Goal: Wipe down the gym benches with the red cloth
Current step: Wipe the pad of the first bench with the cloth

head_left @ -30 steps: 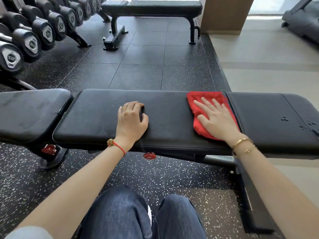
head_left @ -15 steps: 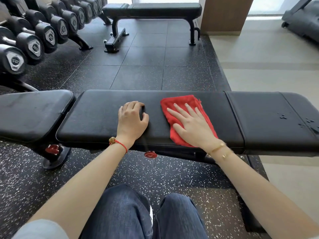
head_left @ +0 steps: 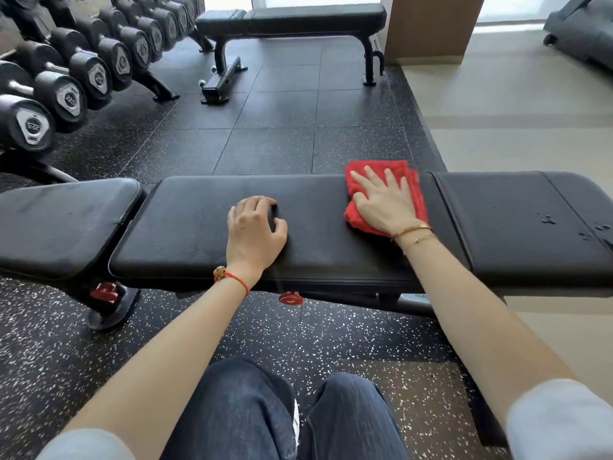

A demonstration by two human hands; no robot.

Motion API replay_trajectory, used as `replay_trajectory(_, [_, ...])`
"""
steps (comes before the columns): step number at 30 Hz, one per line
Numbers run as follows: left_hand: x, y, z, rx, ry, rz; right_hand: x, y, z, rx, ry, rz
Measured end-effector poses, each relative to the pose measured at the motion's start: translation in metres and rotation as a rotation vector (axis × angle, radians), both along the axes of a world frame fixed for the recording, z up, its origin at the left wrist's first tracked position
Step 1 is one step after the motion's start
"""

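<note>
Both hands are down on the near bench (head_left: pixel 205 227), well apart from each other. Her right hand (head_left: pixel 386 202) lies flat with fingers spread straight on the red cloth (head_left: pixel 414 190), pressing it onto the far edge of the long middle pad, just left of the seam with the next pad. One cloth, crumpled, its far corner hanging past the pad's edge. Her left hand (head_left: pixel 255 230) rests near the middle of the same pad with its fingers curled under and nothing in it that I can see.

The near bench shows three black pads in a row; the left and right ones are cut off by the edges of the view. A few water drops (head_left: pixel 549 220) sit on the right pad. Two red knobs (head_left: pixel 291 298) show under the frame. One second bench (head_left: pixel 292 18) stands farther back, flat, on the black tiles.

On the left stands a dumbbell rack (head_left: pixel 83 74); I count about eight dumbbell heads in the front row, more fading out at the top. The end caps carry numbers, the nearest looking like 22.5, but the print is too small to be sure.

A red string bracelet (head_left: pixel 232 280) is on the left wrist, two thin gold bangles (head_left: pixel 414 232) on the right. Dark jeans (head_left: pixel 238 410) fill the bottom; part of a machine (head_left: pixel 580 31) is cut off top right.
</note>
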State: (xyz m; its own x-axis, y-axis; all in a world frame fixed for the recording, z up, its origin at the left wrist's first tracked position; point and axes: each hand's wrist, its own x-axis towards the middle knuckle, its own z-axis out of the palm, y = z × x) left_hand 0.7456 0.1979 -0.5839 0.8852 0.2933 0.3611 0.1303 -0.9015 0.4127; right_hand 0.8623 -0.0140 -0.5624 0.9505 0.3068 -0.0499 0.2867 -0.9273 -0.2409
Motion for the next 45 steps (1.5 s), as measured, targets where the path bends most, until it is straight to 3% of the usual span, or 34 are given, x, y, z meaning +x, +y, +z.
replay_trajectory(7, [0.001,0.003,-0.002,0.004,-0.009,-0.006,-0.082,-0.011,-0.010,0.029,-0.099,0.332])
replay_trajectory(13, [0.000,0.001,-0.003,0.000,0.010,-0.003,-0.058,-0.070,-0.013,0.004,-0.100,0.101])
replay_trajectory(18, [0.001,-0.003,-0.001,0.011,0.015,0.019,-0.011,-0.029,-0.006,-0.032,-0.046,-0.130])
replay_trajectory(23, [0.002,-0.002,0.000,0.006,0.010,0.020,-0.041,0.053,-0.007,0.011,-0.047,0.122])
replay_trajectory(28, [0.001,0.003,-0.002,-0.005,-0.014,0.001,-0.083,0.022,-0.013,0.025,-0.126,0.236])
replay_trajectory(33, [0.001,0.005,-0.005,0.003,-0.014,-0.018,-0.062,-0.062,-0.015,-0.025,-0.132,0.031])
replay_trajectory(37, [0.003,0.002,-0.005,0.013,-0.010,0.014,-0.027,-0.068,-0.010,-0.049,-0.079,-0.158])
replay_trajectory(45, [0.003,0.006,-0.008,0.020,-0.026,0.001,-0.096,-0.081,-0.016,-0.006,-0.159,-0.028])
